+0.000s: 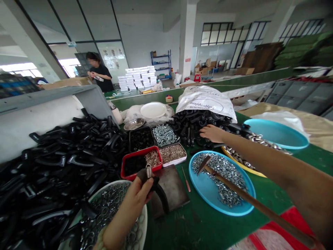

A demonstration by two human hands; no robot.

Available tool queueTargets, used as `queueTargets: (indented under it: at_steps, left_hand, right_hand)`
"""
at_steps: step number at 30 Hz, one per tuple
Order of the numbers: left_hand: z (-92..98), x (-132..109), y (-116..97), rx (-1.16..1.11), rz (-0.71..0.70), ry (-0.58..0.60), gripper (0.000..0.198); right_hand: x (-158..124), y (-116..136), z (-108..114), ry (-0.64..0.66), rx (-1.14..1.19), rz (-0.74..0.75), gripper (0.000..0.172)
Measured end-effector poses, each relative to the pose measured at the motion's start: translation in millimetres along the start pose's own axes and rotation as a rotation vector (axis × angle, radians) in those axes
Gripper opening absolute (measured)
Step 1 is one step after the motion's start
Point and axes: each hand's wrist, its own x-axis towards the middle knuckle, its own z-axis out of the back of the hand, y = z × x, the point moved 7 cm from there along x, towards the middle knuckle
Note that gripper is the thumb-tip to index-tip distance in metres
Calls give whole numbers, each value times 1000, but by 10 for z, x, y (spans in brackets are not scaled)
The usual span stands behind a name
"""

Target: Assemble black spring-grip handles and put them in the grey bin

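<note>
Spring handle (160,196) — black plastic, looks light and stiff, best held mid-grip | left hand (135,205) clenching it over dark plate (174,191) | right hand (212,133) resting loosely open on black handle pile (197,126)

Glossy black moulded-plastic handles (65,166) lay heaped; a smooth turquoise plastic tray (201,187) held bright plated-steel nuts (221,173) beneath a matt wooden-handled hammer (234,187).

Daylight from the far windows (217,33) fills the hall evenly, leaving soft shadows on the green tabletop (275,166). A left window (26,68) glares, wide-angle distortion bends the edges, and the top-right corner looks smeared, perhaps motion blur.
</note>
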Motion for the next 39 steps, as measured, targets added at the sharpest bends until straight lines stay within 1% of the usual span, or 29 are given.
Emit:
queueTargets:
  at_steps: [2,4,5,6,7,8,9,10,12,13,14,15,16,17,20,25,28,31,34,37,39]
  left_hand:
    - [-116,-34,75,-57,61,122,45]
    - [-183,-64,78,-71,66,182,46]
    - [-196,-74,38,-47,28,195,44]
    - [-196,-83,-32,5,-40,196,41]
    - [-193,-95,-116,80,-125,195,38]
    - [-187,-113,-203,161,-212,188,33]
    - [-180,-133,-280,235,-288,175,30]
    - [-170,-153,-338,293,-343,156,27]
    - [-162,-181,-386,350,-381,131,26]
    - [-169,-192,-387,355,-379,131,26]
    - [-186,-201,-377,354,-371,142,26]
    - [-207,-211,-366,348,-365,157,26]
    - [-230,-222,-356,342,-365,173,25]
    - [-251,-234,-348,338,-370,187,25]
    - [-282,-268,-315,375,-382,201,28]
    - [-271,-300,-219,573,-350,206,31]
    - [-251,-297,-233,668,-373,213,32]
    - [-226,-273,-268,793,-402,220,30]
    - [-214,-267,-284,928,-448,235,29]
    - [-212,-272,-233,1023,-453,256,32]
    - [-218,-276,-191,1044,-453,267,32]
  right_hand:
    - [-43,27,155,-154,60,-64,8]
    - [-102,102,300,-337,115,-153,20]
    - [-163,161,375,-467,203,-209,26]
    - [-253,240,428,-606,343,-264,28]
    - [-366,345,437,-728,525,-314,27]
    - [-496,474,399,-832,751,-360,25]
    - [-591,668,310,-826,941,-376,22]
    - [-655,926,192,-703,1045,-372,24]
    - [-812,1488,-71,-361,1146,-355,28]
    - [-907,1752,-179,-210,1174,-328,28]
    - [-1004,1972,-270,-87,1202,-319,30]
    - [-1089,2150,-344,17,1227,-317,33]
    - [-1156,2279,-397,87,1256,-330,35]
    - [-1203,2367,-433,130,1285,-351,35]
    - [-1241,2502,-474,172,1321,-382,34]
    - [-1246,2604,-539,248,1249,-401,37]
    - [-1258,2658,-536,272,1137,-322,37]
    - [-1271,2687,-539,284,1051,-261,37]
    - [-1270,2665,-548,282,1039,-287,37]
    - [-1232,2632,-482,222,988,-278,36]
    - [-1208,2637,-446,221,928,-247,35]
